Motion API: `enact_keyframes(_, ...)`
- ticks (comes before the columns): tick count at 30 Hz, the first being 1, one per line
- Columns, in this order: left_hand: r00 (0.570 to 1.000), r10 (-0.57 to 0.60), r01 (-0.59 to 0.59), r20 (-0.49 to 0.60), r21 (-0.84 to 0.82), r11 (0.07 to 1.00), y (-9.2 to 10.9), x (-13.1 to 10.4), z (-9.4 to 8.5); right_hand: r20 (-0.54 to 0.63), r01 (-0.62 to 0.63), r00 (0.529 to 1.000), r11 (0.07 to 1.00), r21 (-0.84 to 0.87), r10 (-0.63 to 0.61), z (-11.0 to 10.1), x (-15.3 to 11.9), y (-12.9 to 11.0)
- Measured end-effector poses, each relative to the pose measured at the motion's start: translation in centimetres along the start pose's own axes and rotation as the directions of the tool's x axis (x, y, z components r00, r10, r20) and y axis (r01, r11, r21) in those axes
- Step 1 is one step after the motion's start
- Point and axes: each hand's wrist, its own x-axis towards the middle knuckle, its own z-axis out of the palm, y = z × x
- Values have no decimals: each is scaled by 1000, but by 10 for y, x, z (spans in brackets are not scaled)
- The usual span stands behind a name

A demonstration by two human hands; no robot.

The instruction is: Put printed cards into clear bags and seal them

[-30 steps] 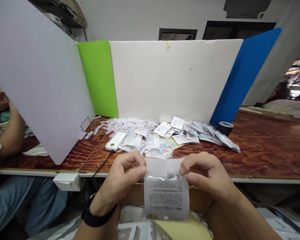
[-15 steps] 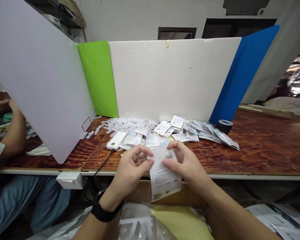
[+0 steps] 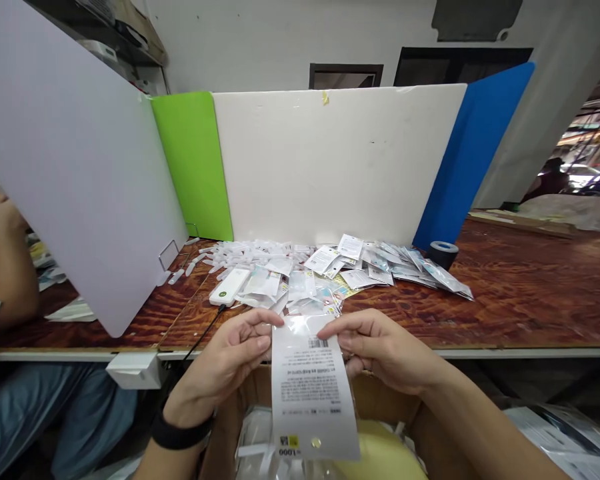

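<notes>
A flat clear packet with a white printed card [image 3: 313, 393] hangs between my hands above an open cardboard box, its print upside down with a barcode near the upper edge. My left hand [image 3: 233, 357] pinches its upper left edge. At the upper right, my right hand [image 3: 387, 350] grips it with the index finger across the front, the other fingers partly hidden. Beyond them on the table lie similar packets [image 3: 303, 285], a heap of small white plastic pieces [image 3: 253, 253] and a larger pile of packets [image 3: 397, 260].
A white power bank [image 3: 230, 287] with a black cable lies left of the packets. A black tape roll [image 3: 442, 253] stands at right. White [image 3: 340, 160], green [image 3: 193, 160] and blue [image 3: 473, 153] panels surround the work area. Another person's arm [image 3: 10, 267] shows at far left.
The packet has come lower and nearer, tilted so its printed face shows more fully. My left hand has shifted left and down; my right index finger now lies across its upper edge.
</notes>
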Motion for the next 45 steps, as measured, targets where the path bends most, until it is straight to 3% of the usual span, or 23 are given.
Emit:
enact_keyframes(2,998,-20,21,-56,16,1000,-1,-1,-3,-150,28,986,970,-240,-65,-6,9,1)
enact_keyframes(4,981,-4,15,-196,55,998,-1,-1,-6,-350,64,903,882,-466,-250,-18,21,1)
enact_keyframes(5,964,7,14,-264,77,997,-1,0,-7,-408,68,855,850,-522,-319,-26,28,1)
enact_keyframes(7,940,-1,42,-341,112,993,0,2,-10,-460,24,805,795,-606,-375,-40,41,5)
enact_keyframes(9,940,-45,99,-340,143,985,1,2,-11,-454,-66,813,716,-695,-366,-49,52,16)
enact_keyframes(11,943,-69,137,-326,192,972,0,1,-9,-373,-111,868,604,-789,-328,-50,62,30)
enact_keyframes(14,949,-67,153,-307,266,952,-1,1,-3,-211,-67,929,422,-904,-304,-43,77,50)
enact_keyframes(18,959,-43,155,-280,390,908,-3,3,3,-96,2,936,277,-961,-340,-38,94,53)
enact_keyframes(21,946,72,114,-316,533,838,-2,9,1,-61,74,880,262,-962,-471,-38,93,35)
enact_keyframes(24,909,257,-1,-328,615,788,3,19,-4,-60,165,776,294,-941,-628,-32,76,11)
enact_keyframes(26,902,328,-88,-279,626,775,9,28,-2,-68,235,716,332,-914,-695,-23,61,-2)
enact_keyframes(30,980,182,-132,-73,443,887,21,43,13,-113,337,637,408,-849,-762,-6,38,-12)
enact_keyframes(32,989,142,-126,-29,317,940,22,48,23,-144,356,608,430,-830,-781,-3,32,-12)
enact_keyframes(35,974,193,-163,-118,223,961,17,52,33,-144,390,622,463,-796,-770,1,24,-12)
enact_keyframes(40,931,239,-201,-275,157,967,6,53,35,-123,382,749,575,-723,-651,8,15,-8)
enact_keyframes(42,929,223,-187,-294,145,972,4,52,34,-89,371,766,551,-748,-637,10,12,-6)
enact_keyframes(43,930,215,-179,-297,145,973,4,52,35,-72,364,744,494,-790,-664,10,11,-6)
enact_keyframes(44,932,211,-172,-296,150,974,3,51,35,-61,349,687,402,-846,-724,10,10,-5)
enact_keyframes(45,934,209,-167,-291,163,972,2,50,37,-44,318,591,283,-905,-806,10,8,-5)
